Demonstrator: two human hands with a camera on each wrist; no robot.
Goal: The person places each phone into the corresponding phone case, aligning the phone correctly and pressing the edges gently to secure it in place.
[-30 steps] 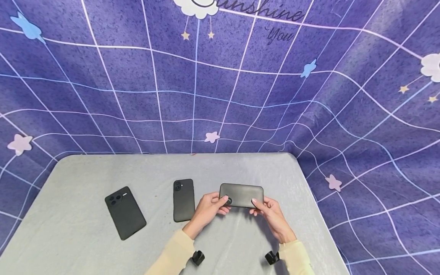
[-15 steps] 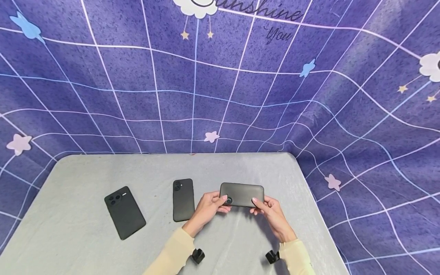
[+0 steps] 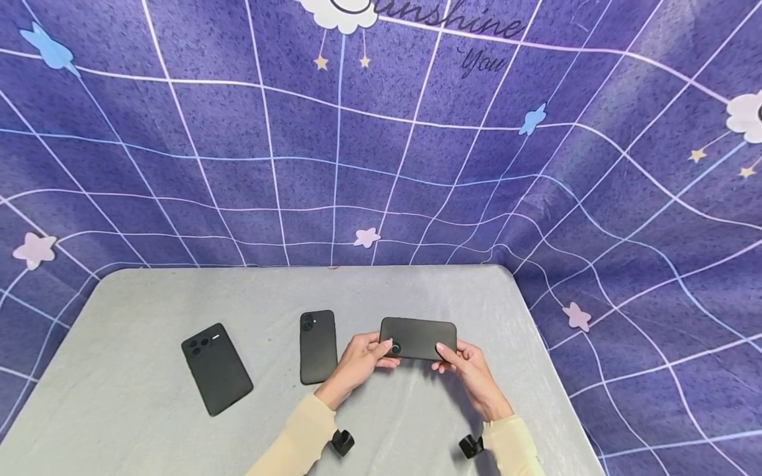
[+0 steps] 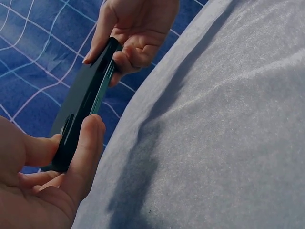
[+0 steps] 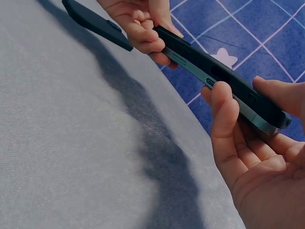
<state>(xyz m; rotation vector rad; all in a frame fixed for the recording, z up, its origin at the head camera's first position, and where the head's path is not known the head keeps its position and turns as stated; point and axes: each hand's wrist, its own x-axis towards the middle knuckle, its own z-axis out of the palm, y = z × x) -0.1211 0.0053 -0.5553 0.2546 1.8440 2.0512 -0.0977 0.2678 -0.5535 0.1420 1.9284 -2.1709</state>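
A smartphone (image 3: 419, 338) in a black case is held level above the table, its back facing up. My left hand (image 3: 357, 362) pinches the end with the round camera, thumb on top and fingers beneath. At the other end, my right hand (image 3: 469, 373) pinches it the same way. In the right wrist view, a greenish metal phone side (image 5: 202, 76) shows below the black case's edge (image 5: 224, 71), and near the right hand's fingers the two look slightly apart. The screen side is hidden.
A black-cased phone (image 3: 318, 347) lies camera side up just left of my left hand. Farther left lies a larger black-cased phone (image 3: 217, 370), tilted. A grey cloth covers the table (image 3: 149, 297), with a purple grid-patterned curtain (image 3: 297, 132) behind and right.
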